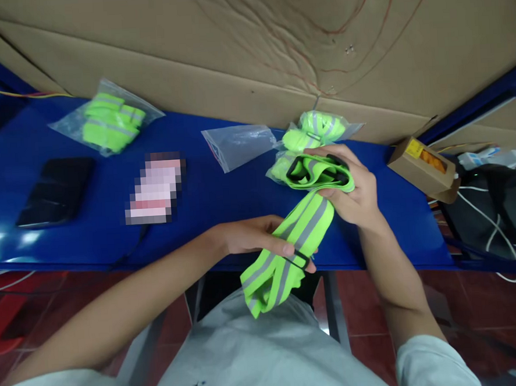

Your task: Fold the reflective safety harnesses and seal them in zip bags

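The left arm reaches in from the lower left, its forearm slanting up across the front edge of the blue table (223, 201), with the left hand (252, 235) turned inward in front of the person's body. Its thumb lies on top of a bright green strap (314, 217) with grey stripes, just beside a black buckle (299, 259). The other fingers pass underneath, some fingertips showing past the far edge, so the strap is pinched between thumb and fingers.

The right arm rises from the lower right, bent at the elbow, and the right hand (359, 189) curls in toward the left. Its fingers wrap the back of the strap's folded upper part while the thumb presses from the near side, closed around the loops; black pieces show inside them.

The strap is held above the table's front edge, running diagonally from the right hand down to the left, its lower loop hanging in front of the pale shirt (259, 356).

Just behind the right hand lie bagged green bundles (322, 125), with a flat clear bag (242, 147) to their left. Another bagged green bundle (110, 126) rests farther left, near a dark pouch (57, 191).
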Motion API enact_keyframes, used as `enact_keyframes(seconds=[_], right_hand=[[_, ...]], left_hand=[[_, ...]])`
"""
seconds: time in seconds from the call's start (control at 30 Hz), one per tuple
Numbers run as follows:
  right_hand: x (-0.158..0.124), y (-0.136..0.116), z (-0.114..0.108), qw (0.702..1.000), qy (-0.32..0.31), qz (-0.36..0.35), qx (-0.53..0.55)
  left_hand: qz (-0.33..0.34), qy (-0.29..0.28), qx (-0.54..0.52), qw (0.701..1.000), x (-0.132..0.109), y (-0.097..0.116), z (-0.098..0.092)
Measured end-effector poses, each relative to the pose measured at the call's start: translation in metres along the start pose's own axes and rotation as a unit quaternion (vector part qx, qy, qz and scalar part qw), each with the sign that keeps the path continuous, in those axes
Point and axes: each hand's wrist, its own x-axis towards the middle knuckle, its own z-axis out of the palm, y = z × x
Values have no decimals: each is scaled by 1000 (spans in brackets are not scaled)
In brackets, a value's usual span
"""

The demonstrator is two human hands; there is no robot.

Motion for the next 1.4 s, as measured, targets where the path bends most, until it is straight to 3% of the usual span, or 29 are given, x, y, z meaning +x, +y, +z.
enact_keyframes(seconds=[0.07, 0.13, 0.23, 0.3, 0.37, 0.5, 0.63, 0.77, 0.9, 1.0, 1.2, 1.27, 1.4], right_hand=[[-1, 3, -4, 997, 76, 15, 22], [-1, 8, -6, 988, 142, 32, 47], [1, 15, -4, 983, 148, 63, 86], [2, 17, -1, 983, 126, 80, 112], [3, 17, 2, 980, 117, 98, 130], [2, 13, 7, 973, 109, 132, 155], [3, 17, 10, 965, 117, 154, 177], [7, 24, 11, 949, 109, 187, 231], [11, 24, 6, 937, 149, 166, 270], [13, 25, 0, 940, 178, 142, 255], [15, 29, -3, 937, 178, 149, 260], [15, 32, -3, 940, 171, 148, 255], [18, 39, -8, 943, 196, 129, 237]], left_hand=[[-10, 55, 95, 994, -7, 2, 6], [-20, 152, 192, 969, -18, 5, 14], [-51, 275, 231, 932, -37, 2, 26], [-78, 274, 198, 938, -49, -8, 32], [-92, 233, 155, 955, -60, -23, 36], [-90, 199, 113, 969, -76, -44, 43], [-86, 248, 115, 958, -81, -40, 46], [-57, 305, 161, 937, -81, -37, 35], [-21, 333, 174, 927, -86, -51, 28], [-19, 351, 141, 925, -92, -61, 34], [-25, 477, 158, 864, -96, -65, 49], [-29, 481, 158, 862, -95, -67, 50], [-4, 437, 151, 887, -95, -73, 54]])
